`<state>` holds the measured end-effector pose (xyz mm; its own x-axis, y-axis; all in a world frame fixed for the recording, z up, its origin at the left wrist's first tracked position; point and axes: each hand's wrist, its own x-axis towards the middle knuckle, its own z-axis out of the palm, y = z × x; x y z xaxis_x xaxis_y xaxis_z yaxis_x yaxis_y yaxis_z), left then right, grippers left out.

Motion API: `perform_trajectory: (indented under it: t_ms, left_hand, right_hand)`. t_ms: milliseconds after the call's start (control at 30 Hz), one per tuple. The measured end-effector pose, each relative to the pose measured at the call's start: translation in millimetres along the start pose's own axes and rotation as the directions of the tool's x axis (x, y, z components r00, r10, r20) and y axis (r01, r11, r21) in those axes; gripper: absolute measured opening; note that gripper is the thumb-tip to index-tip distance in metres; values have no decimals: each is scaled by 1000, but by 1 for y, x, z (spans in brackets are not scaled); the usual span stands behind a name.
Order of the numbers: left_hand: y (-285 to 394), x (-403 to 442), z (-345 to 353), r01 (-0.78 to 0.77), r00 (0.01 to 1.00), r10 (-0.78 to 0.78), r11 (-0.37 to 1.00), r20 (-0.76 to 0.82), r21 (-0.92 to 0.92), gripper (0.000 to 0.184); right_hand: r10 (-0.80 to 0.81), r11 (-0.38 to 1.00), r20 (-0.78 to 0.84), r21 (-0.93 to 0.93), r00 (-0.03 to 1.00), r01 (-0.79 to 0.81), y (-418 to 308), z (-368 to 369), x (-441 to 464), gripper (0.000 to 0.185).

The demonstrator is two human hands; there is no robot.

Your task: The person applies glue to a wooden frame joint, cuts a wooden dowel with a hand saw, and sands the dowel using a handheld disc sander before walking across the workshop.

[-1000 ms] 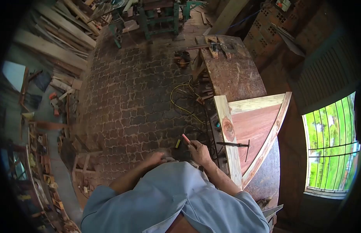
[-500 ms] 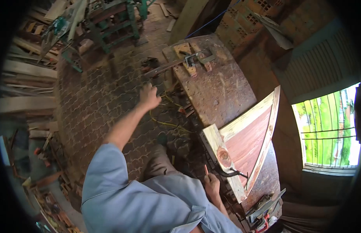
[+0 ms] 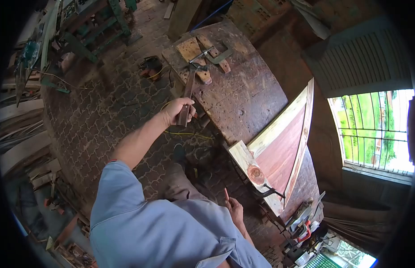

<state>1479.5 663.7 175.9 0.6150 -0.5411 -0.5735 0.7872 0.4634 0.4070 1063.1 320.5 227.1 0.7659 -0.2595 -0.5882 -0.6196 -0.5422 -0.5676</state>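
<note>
My left hand (image 3: pixel 179 111) is closed round the near end of a dark wooden bar (image 3: pixel 189 91), whose far end reaches the workbench corner. Low in the view, my right hand (image 3: pixel 234 210) grips a thin reddish stick (image 3: pixel 226 194) that points up. A triangular wooden frame with a reddish panel (image 3: pixel 279 154) lies on the bench to the right of my right hand. A black clamp (image 3: pixel 271 191) sits across its near corner.
The worn workbench (image 3: pixel 243 85) runs along the right, with a metal C-clamp (image 3: pixel 220 56) and wood blocks at its far end. Tools (image 3: pixel 303 219) lie at its near end. A yellow cable (image 3: pixel 189 134) crosses the brick floor. Lumber is stacked at left.
My left hand has reached the dark bar, closed on it and swung its near end toward me. The view has turned, and my right hand still holds the reddish stick.
</note>
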Motion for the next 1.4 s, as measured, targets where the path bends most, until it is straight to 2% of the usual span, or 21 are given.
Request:
perform_trajectory:
  t_ms: [33,100,167,200,267,300,333,367,400,467,500,567,633,667,733,833,900,1067,1200,1233,1400]
  left_hand:
    - [0,-9,2,16,997,-11,997,73,-70,19]
    - [-10,-28,-1,107,984,-87,986,155,-127,21]
    - [-31,-57,18,180,984,-179,984,17,-14,21]
    - [-49,-68,17,189,980,-190,982,51,28,23]
    - [-85,-101,19,242,970,-240,961,-32,135,24]
    - [-106,-119,20,248,968,-239,949,-72,193,26]
    - [-127,-137,22,161,987,-154,926,-48,342,27]
    - [-150,-154,18,128,991,-129,920,-21,370,23]
    - [-169,-174,23,118,993,-113,931,-33,345,16]
    - [-214,-210,28,-34,998,58,853,-29,520,15]
    - [-232,-230,28,-46,991,109,818,-76,573,16]
    - [-267,-259,41,-155,970,232,825,-76,544,18]
    - [-298,-271,51,-177,960,263,837,-96,517,17]
    - [-316,-272,63,-204,915,341,851,-215,483,16]
    - [-357,-270,81,-205,793,446,837,-415,507,16]
    - [-421,-266,88,-175,737,387,902,-555,396,16]
    - [-467,-271,78,-106,690,358,910,-629,401,18]
    - [-531,-294,85,-230,640,280,958,-716,170,19]
    - [-561,-309,74,-218,658,196,974,-727,66,17]
    - [-563,-310,73,-228,653,204,971,-730,67,16]
    - [-569,-319,80,-216,637,204,973,-743,82,19]
  right_hand:
    - [-10,1000,3,-13,1000,10,-10,-3,2,24]
    - [-169,985,-15,-47,986,168,-7,-4,14,17]
    - [-321,944,9,-81,947,321,-5,-8,25,16]
    - [-297,948,49,-105,954,301,-14,-13,29,17]
    - [-187,978,113,-77,976,196,-39,-20,37,21]
    - [-226,972,149,-29,963,232,-46,-22,44,21]
    - [-272,962,186,20,944,274,-51,-23,52,23]
    - [-257,966,248,37,934,256,-54,-24,61,24]
    - [-306,945,313,-17,899,328,-56,-25,70,27]
    - [-405,885,421,-42,812,463,-58,-23,83,32]
    - [-498,819,462,-27,734,573,-58,-19,88,31]
    - [-621,660,564,1,544,751,-65,-16,94,31]
    - [-727,442,587,5,355,897,-44,4,108,32]
    - [-613,380,710,-120,347,917,-37,13,114,31]
    - [-587,213,787,-75,189,974,-40,24,124,32]
    - [-584,130,803,-54,121,990,-43,39,122,33]
    - [-555,101,828,-35,86,994,-41,51,121,35]
    - [-502,56,864,-11,37,998,-38,69,118,35]
    - [-496,70,864,-61,88,996,-38,65,128,35]
    - [-561,36,827,-23,39,999,-35,64,129,34]
    - [-600,-46,799,22,-45,999,-20,59,127,30]
